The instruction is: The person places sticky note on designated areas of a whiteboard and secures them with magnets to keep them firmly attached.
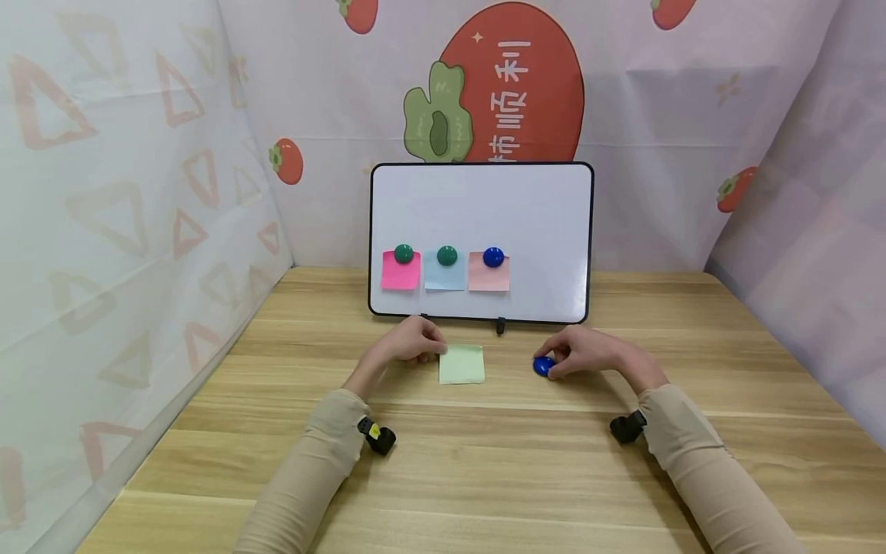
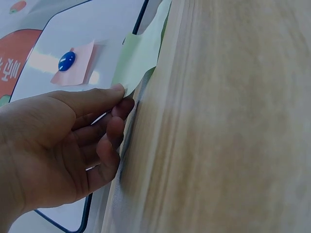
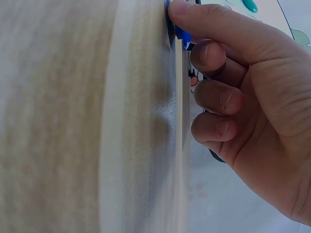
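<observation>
My left hand (image 1: 411,340) pinches the left edge of a pale green sticky note (image 1: 462,365) low over the table; in the left wrist view the thumb lies on the note's (image 2: 138,56) corner. To the right, my right hand (image 1: 584,350) grips a round blue magnet (image 1: 544,366) between thumb and fingers at the tabletop. Only a sliver of that magnet (image 3: 183,37) shows in the right wrist view, behind the thumb. Behind both hands stands a whiteboard (image 1: 547,223) with a black frame.
On the board hang a bright pink note (image 1: 400,275), a light blue note (image 1: 444,277) and a pale pink note (image 1: 489,279). Two green magnets and one blue magnet (image 1: 494,257) pin them. Small black feet (image 1: 501,327) stick out below the board onto the wooden table (image 1: 484,462).
</observation>
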Motion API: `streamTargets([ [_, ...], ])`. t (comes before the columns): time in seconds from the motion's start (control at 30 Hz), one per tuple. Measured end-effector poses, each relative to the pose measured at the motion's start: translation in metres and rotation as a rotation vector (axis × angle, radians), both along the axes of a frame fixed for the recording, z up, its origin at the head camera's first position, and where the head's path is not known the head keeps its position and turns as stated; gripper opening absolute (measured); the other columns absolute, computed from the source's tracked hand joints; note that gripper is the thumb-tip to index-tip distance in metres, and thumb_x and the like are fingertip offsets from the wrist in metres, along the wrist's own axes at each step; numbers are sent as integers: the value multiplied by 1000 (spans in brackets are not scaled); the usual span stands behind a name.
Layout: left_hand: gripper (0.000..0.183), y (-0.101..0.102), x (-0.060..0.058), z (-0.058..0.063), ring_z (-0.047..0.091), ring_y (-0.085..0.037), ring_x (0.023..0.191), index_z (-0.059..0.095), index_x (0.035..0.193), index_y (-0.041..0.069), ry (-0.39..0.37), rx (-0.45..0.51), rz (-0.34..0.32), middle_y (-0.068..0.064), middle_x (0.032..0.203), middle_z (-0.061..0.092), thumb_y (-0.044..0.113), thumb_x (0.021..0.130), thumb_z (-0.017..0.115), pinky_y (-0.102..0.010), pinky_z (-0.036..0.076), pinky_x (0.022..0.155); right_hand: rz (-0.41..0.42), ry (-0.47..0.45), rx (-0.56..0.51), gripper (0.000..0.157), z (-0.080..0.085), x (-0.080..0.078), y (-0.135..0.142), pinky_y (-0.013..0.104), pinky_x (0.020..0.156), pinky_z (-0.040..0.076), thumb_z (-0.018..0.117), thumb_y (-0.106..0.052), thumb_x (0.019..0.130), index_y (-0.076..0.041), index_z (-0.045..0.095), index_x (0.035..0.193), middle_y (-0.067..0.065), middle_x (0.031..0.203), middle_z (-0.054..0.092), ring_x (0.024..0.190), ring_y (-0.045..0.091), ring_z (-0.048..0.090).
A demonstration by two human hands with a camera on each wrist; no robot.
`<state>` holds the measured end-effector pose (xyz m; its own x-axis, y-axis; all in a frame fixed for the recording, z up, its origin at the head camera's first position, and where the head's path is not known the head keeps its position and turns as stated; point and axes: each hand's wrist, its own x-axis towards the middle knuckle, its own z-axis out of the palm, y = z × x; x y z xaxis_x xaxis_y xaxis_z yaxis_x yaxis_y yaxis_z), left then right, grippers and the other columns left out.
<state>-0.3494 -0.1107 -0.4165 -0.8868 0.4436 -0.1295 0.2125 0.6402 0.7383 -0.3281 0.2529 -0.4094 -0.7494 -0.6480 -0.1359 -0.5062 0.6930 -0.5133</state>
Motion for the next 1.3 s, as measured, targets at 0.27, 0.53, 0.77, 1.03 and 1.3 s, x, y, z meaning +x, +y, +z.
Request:
streamTargets([
  [0.27, 11, 4, 0, 2, 51, -14, 57, 74, 93, 11, 10, 53, 32, -5, 75, 63, 22, 91, 72, -24, 42, 50, -5, 6, -13, 36, 1, 0, 0, 20, 59, 38, 78, -28, 85, -13, 72, 118, -8, 75, 56, 64, 6, 48],
  [0.53, 11, 7, -2, 2, 54, -16, 64, 73, 96, 12, 89, 135, 56, -3, 83, 64, 22, 93, 69, -24, 45, 55, 1, 21, -26, 37, 5, 1, -2, 20, 58, 37, 76, -24, 87, -10, 71, 120, -7, 72, 55, 62, 5, 47],
  [0.77, 16, 19, -5, 7, 56, -16, 65, 75, 103, 12, 130, 171, 74, -4, 91, 69, 24, 95, 68, -25, 47, 56, -18, 19, -27, 39, 6, 1, 0, 21, 58, 38, 74, -22, 87, -10, 70, 124, -6, 74, 54, 64, 7, 47],
  [1.03, 16, 37, -8, 15, 60, -17, 69, 75, 102, 14, 183, 158, 110, -2, 96, 69, 27, 95, 67, -26, 50, 58, -41, 11, -36, 39, 9, 2, 1, 21, 58, 37, 75, -21, 87, -11, 69, 124, -5, 73, 53, 64, 8, 47],
  [1.3, 16, 57, -14, 22, 58, -15, 70, 73, 100, 13, 230, 172, 95, -3, 91, 69, 27, 96, 66, -26, 48, 60, -51, 1, -31, 38, 8, 2, 2, 22, 59, 38, 74, -21, 87, -12, 69, 124, -5, 75, 54, 66, 9, 48],
])
